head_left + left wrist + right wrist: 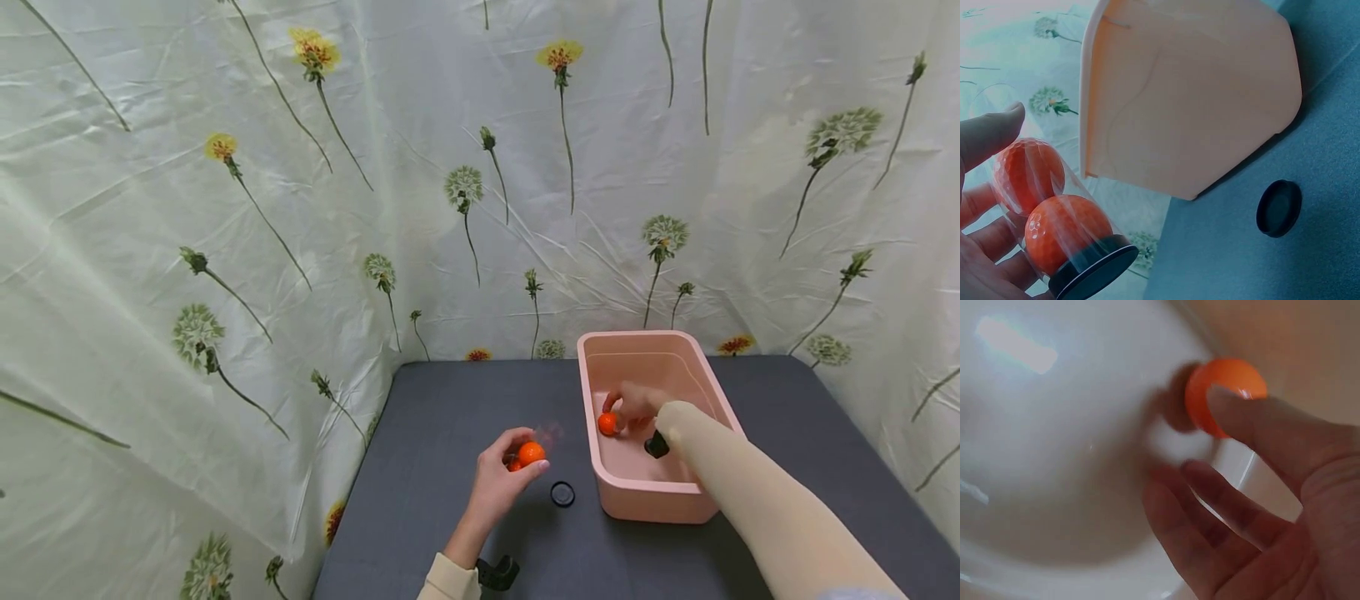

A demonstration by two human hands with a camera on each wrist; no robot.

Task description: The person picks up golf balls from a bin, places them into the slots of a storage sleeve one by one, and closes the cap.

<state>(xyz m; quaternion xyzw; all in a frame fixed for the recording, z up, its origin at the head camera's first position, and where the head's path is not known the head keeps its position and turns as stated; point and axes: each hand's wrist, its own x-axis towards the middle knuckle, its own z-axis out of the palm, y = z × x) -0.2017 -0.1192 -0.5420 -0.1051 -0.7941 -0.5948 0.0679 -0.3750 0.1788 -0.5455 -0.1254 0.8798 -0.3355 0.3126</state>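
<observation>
My left hand [498,477] holds a clear plastic tube [1074,180] above the table, left of the pink bin [611,493]. Two orange golf balls [1067,232] sit inside the tube, stacked against the black cap [1099,270] on its lower end. Down inside the bin is my right hand [639,403], beside a single orange ball [607,424] near the left wall. In the right wrist view the thumb overlaps this ball, while the other fingers stay spread apart from it. A loose round black cap [562,493] lies on the table between the left hand and the bin.
The dark grey table [450,400] carries the bin on its right half. Behind and to the left hangs a pale curtain [420,167] printed with dandelions. The bin's raised walls surround the right hand.
</observation>
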